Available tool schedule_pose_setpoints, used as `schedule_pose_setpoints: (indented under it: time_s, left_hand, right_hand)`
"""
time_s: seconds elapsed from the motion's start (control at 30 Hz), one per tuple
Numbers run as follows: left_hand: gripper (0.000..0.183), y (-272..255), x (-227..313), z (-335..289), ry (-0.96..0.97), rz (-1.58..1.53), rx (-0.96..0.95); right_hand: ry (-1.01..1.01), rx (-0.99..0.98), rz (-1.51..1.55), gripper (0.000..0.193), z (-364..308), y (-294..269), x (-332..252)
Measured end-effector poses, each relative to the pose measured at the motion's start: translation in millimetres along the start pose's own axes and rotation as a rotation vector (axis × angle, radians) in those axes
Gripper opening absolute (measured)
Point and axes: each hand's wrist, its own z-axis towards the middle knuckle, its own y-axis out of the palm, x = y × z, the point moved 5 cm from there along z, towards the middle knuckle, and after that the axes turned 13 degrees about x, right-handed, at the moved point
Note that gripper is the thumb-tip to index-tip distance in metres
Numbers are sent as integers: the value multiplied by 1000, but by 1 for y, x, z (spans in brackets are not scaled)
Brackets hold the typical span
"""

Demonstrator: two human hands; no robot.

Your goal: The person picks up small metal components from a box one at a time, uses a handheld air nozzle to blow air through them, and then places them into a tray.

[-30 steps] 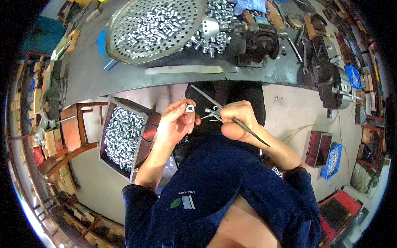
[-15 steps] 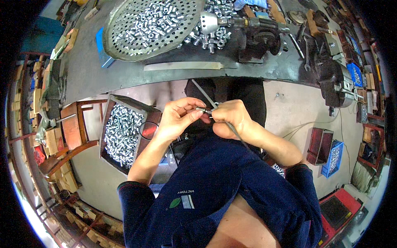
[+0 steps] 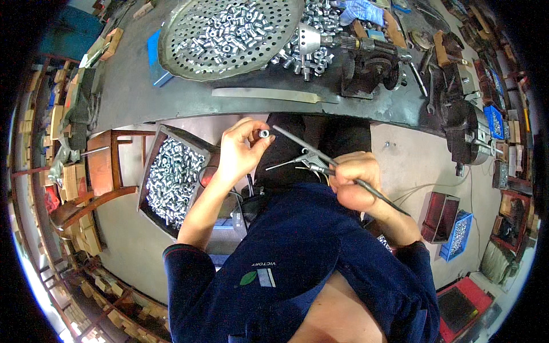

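Fitting [image 3: 264, 134] (silvery, round hole showing) pinched in the left hand [image 3: 239, 150]. Gripped in the right hand [image 3: 355, 176], apart from it, a long grey rod [image 3: 303, 147] with a branching metal tool [image 3: 313, 160]. Left of the left hand, box [image 3: 187, 139] of similar pieces [image 3: 174, 177]; beyond both hands, counter [image 3: 189, 100].

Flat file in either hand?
No: the flat file lies on the bench, the left hand holds a small metal fitting, and the right hand a slim rod.

A head-worn fisheye looks steeply down over hands [image 3: 241, 150] and bench [image 3: 189, 97].
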Motion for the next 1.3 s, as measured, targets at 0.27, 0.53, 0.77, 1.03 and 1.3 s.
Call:
schedule_pose_setpoints:
  time_s: [0.27, 0.53, 0.77, 1.03, 1.3]
  left_hand:
    - [26, -3, 16, 0, 146, 68, 25]
    - [26, 22, 36, -6, 457, 137, -103]
    - [21, 4, 7, 48, 455, 241, 100]
    - [38, -66, -33, 191, 227, 253, 386]
    - [23, -179, -64, 62, -162, 170, 485]
  right_hand:
    - [-3, -133, -68, 36, 6, 15, -9]
    - [58, -157, -160, 41, 14, 37, 48]
    - [-33, 39, -192, 38, 16, 1, 17]
    - [134, 74, -141, 20, -3, 2, 25]
    - [273, 97, -50, 28, -22, 9, 49]
